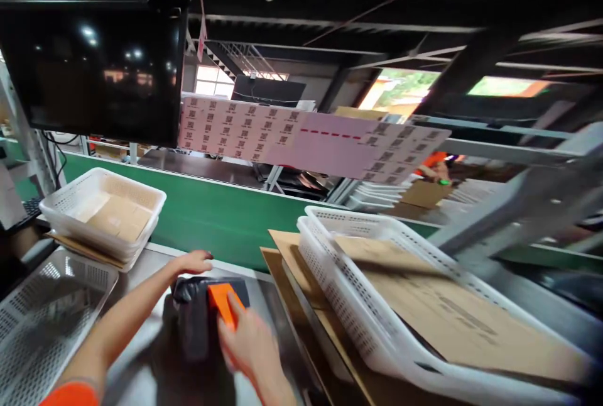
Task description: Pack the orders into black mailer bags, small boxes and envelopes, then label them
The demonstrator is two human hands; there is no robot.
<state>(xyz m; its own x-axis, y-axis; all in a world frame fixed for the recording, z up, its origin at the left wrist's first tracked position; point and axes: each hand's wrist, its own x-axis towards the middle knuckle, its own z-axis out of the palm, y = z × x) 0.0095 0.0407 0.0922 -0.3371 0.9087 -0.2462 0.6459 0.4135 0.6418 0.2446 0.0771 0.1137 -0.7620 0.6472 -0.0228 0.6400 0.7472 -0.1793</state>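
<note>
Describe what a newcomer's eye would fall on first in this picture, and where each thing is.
Probably the bright orange object in the right hand, low and left of centre, by a black package. Next might come the big dark screen at upper left, then the white baskets at lower right, the top one holding flat cardboard.

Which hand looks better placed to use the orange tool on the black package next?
Probably the right hand: it grips the orange tool right at the black package. The left hand is near the package's far end, apart from the tool.
</note>
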